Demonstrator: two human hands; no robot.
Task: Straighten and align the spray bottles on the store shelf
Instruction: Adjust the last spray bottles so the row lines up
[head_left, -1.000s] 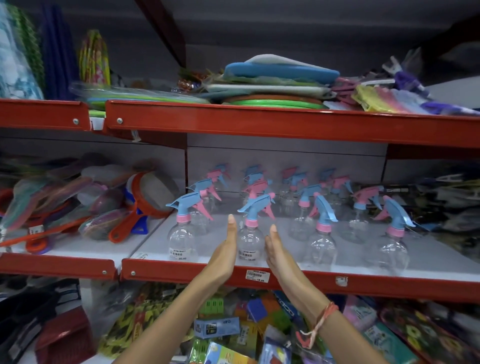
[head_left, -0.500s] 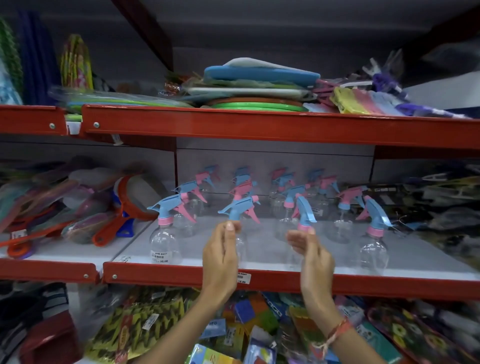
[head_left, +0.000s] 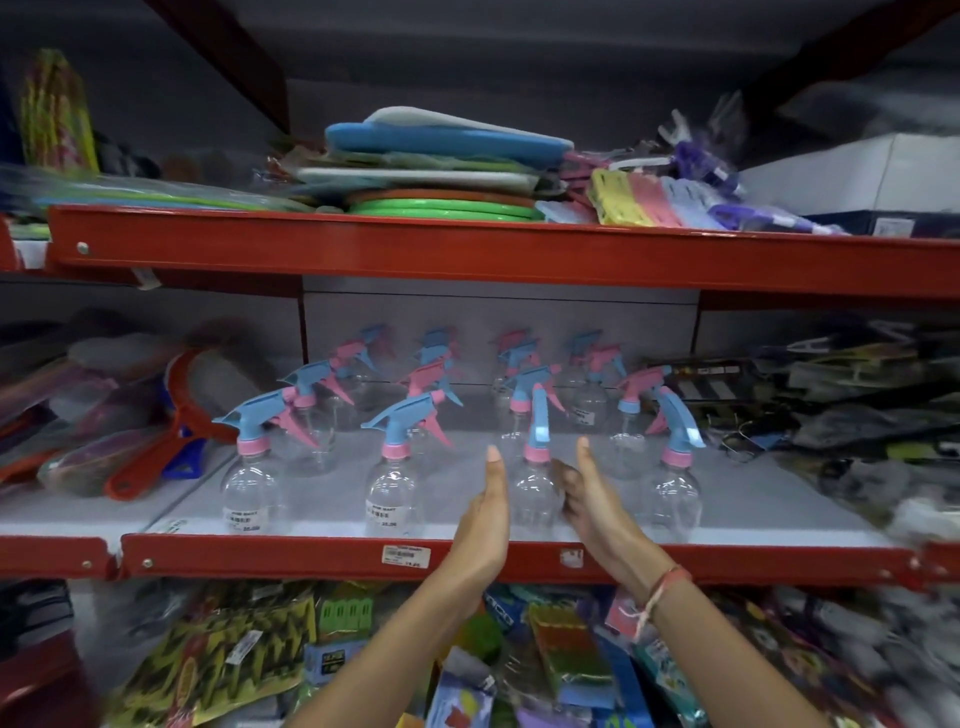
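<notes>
Fingers (head_left: 493, 470) flank upright spray bottle (head_left: 535, 488) (nozzle facing camera).

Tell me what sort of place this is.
Most likely a household-goods shop: red-edged shelves stacked with packaged wares, rows of identical spray bottles bearing stickers, and a price tag on the shelf edge.

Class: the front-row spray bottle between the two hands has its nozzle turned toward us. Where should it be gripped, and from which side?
Grip the third front bottle by its round clear body, palms closing from left and right; its trigger head is narrow and awkward.
</notes>
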